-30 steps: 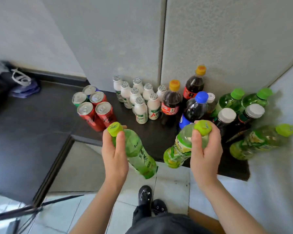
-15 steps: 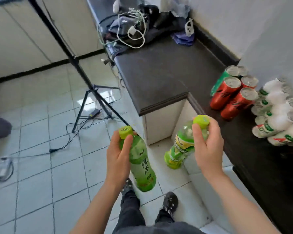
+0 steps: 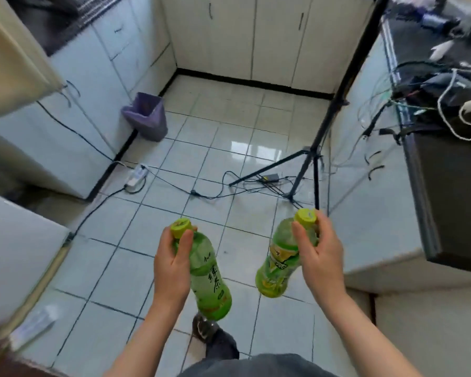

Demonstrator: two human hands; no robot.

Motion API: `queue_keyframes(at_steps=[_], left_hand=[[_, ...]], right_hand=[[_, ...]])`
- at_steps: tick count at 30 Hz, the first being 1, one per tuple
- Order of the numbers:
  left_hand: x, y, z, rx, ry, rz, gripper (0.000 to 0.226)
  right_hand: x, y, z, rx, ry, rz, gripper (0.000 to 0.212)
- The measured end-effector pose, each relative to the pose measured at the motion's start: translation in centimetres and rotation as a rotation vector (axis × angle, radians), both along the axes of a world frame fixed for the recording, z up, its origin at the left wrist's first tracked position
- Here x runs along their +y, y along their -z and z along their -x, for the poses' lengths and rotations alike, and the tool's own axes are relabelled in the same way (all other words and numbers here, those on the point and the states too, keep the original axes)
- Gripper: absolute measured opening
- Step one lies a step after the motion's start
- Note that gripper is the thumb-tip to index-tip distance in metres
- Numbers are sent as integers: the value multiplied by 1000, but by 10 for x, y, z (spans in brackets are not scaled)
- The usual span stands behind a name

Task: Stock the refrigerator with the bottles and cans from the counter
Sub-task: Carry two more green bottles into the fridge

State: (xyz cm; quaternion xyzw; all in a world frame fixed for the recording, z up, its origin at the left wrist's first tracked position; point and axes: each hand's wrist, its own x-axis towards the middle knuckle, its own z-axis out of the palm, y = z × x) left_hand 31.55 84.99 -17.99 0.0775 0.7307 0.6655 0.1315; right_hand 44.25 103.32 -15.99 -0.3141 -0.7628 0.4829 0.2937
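Both hands are occupied, each curled round the neck of one bottle. Left hand (image 3: 172,265) grips a clear green plastic tea bottle with a yellow-green screw cap (image 3: 211,284) just below the cap, thumb on the near side. Right hand (image 3: 321,254) holds a second green plastic bottle with a yellow label (image 3: 276,268) the same way. Neither bottle is upright: both hang tilted over the white tiled floor (image 3: 229,131), bases lowest and angled toward each other, apart and not touching.

Position of load: in mid-air in front of the person, away from the dark counter (image 3: 452,202) at the right edge. No refrigerator can be identified with certainty; the cream panel (image 3: 11,63) at upper left may belong to it.

Assessment: carrying stage, nothing stocked from this pair yet.

Hazards noted:
- Neck-only grips leave the heavy bodies free to swing, so a bottle could slip or the two could knock together
- Black cables (image 3: 201,194), a white power strip (image 3: 136,176) and the black tripod legs (image 3: 297,170) lie across the floor ahead, which is a trip risk
- With both hands full, opening a door would likely need a bottle set down or tucked away, and that is where a drop is most probable
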Motion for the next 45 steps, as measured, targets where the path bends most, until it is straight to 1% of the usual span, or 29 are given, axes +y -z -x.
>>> queue_keyframes(at_steps=[3,7,9,12,16,19,22,23,26,27,30,32,34,38,40,43,45], left_hand=[[-49,-4,60,38,-102,21,21],[-111,-13,113,35,-268,-21,24],[-138,-15,135,28,-354,-42,25],[-176,-11,160,19,-488,-67,26],[-225,-8,190,14,-666,-79,24],[-265,-6,224,18,-780,-62,27],[-306,-16,268,61,-884,-6,27],[-319,-22,282,74,-915,7,26],[-361,-39,322,119,-1021,62,28],[-376,-45,335,128,-1071,60,28],[-414,-58,367,168,-1185,58,28],[-437,-67,384,187,-1237,63,26],[-463,-74,400,230,-1273,75,18],[-521,-86,438,305,-1298,104,21],[-550,-95,462,339,-1259,104,19],[-595,-113,502,396,-1188,61,16],[-626,-129,530,460,-1128,59,27]], right_hand=[[-40,-1,79,38,-107,31,9],[-91,-17,167,47,-286,30,23],[-114,-26,207,47,-367,15,27],[-151,-32,266,63,-520,1,21],[-208,-28,346,43,-732,0,20],[-257,-21,412,53,-865,3,9],[-309,-26,477,86,-1017,35,11],[-326,-29,497,99,-1062,44,14],[-375,-42,555,158,-1138,41,36],[-392,-47,573,183,-1173,34,36],[-438,-60,622,235,-1281,7,25],[-467,-70,646,249,-1325,7,21],[-497,-79,669,282,-1334,14,18],[-555,-92,713,320,-1336,66,17],[-580,-100,735,339,-1340,101,14],[-615,-116,767,395,-1314,102,14],[-640,-132,787,444,-1290,91,12]])
